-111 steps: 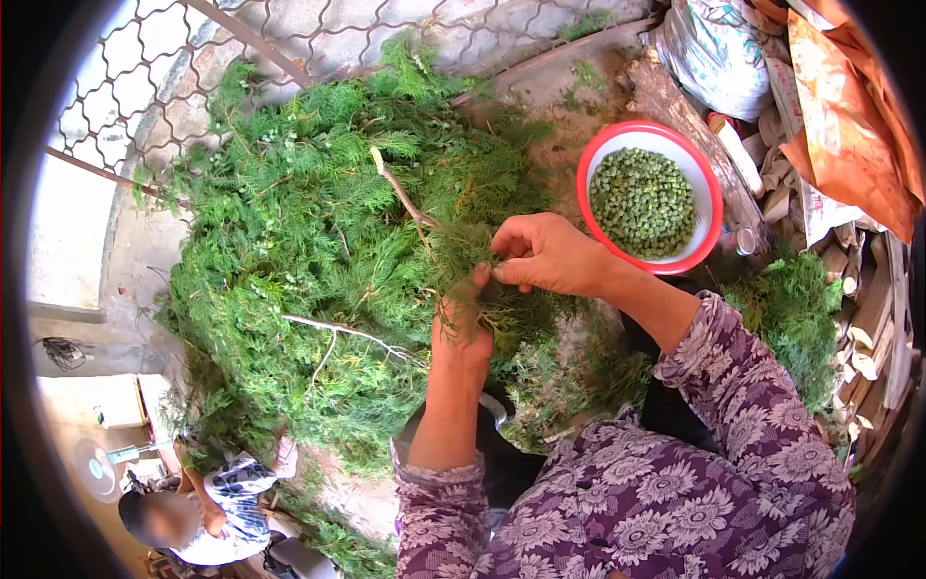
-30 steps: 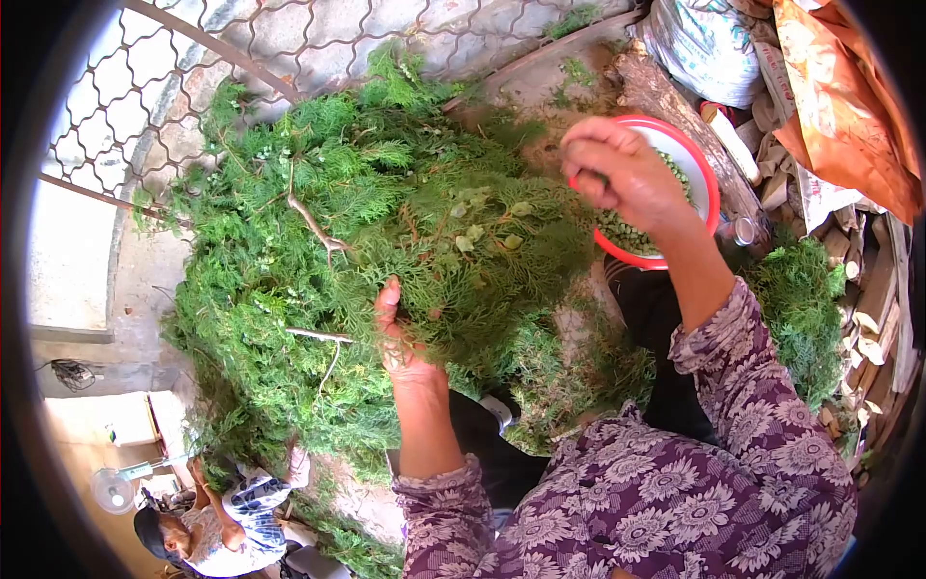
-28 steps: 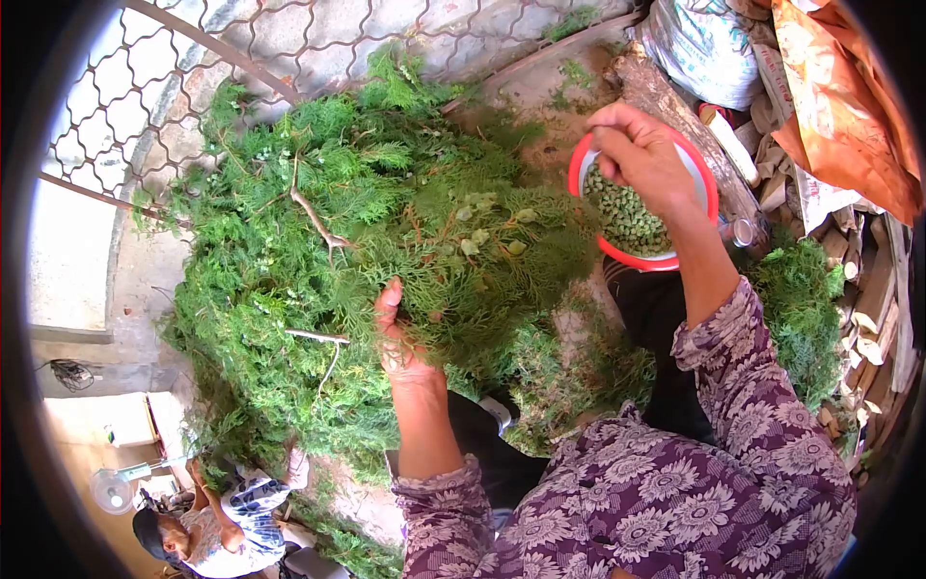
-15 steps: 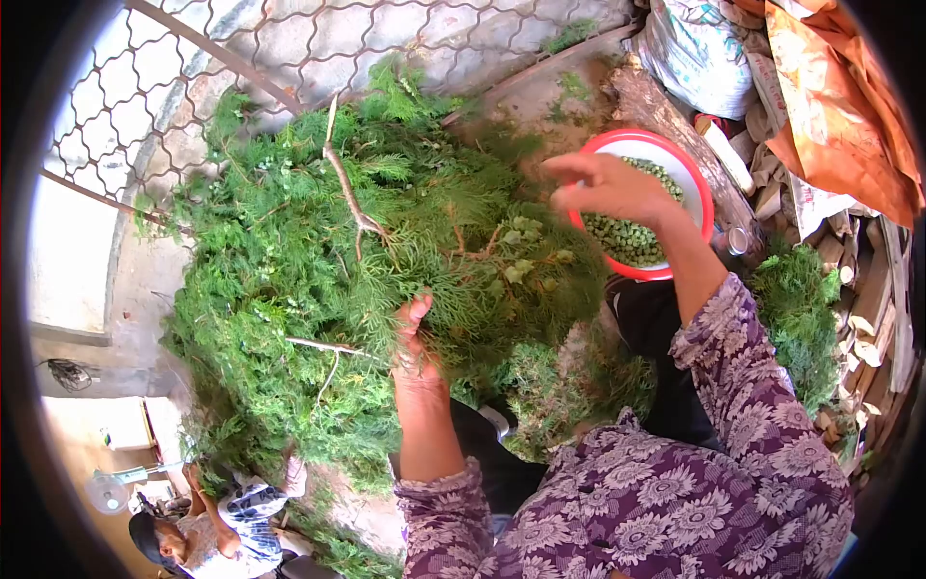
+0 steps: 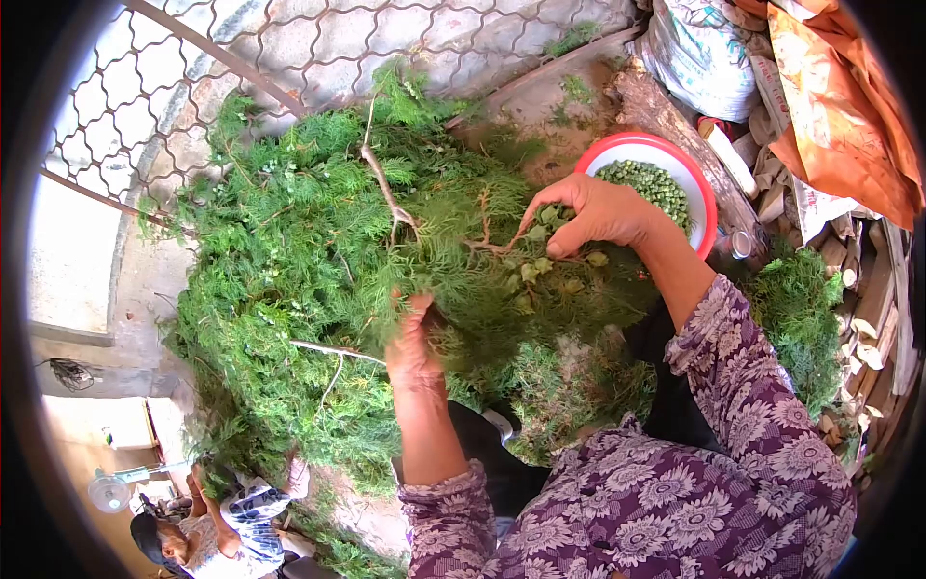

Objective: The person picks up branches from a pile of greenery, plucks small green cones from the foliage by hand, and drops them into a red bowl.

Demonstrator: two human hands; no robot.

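My left hand [image 5: 415, 347] is closed round a leafy conifer branch [image 5: 482, 275] with flat, feathery green sprays, its fingers partly lost among the foliage. Small pale-green cones [image 5: 528, 273] cluster on the branch's right side. Over these cones is my right hand [image 5: 617, 214], with thumb and forefinger apart and reaching round some of them. Just behind that hand stands a white basin [image 5: 690, 174] with a red rim, holding many picked green cones [image 5: 651, 181]; my wrist overlaps its near side.
A big heap of cut conifer branches [image 5: 280, 212] spreads to the left, bare sticks poking out. Wire mesh [image 5: 386, 43] runs along the back. Chopped wood [image 5: 873, 289], a white sack [image 5: 699, 58] and an orange sheet [image 5: 834, 96] lie right. Another person [image 5: 207, 531] sits lower left.
My right hand has moved from above the basin down and left onto the cones. The held branch has shifted slightly right, and more of the basin's contents shows.
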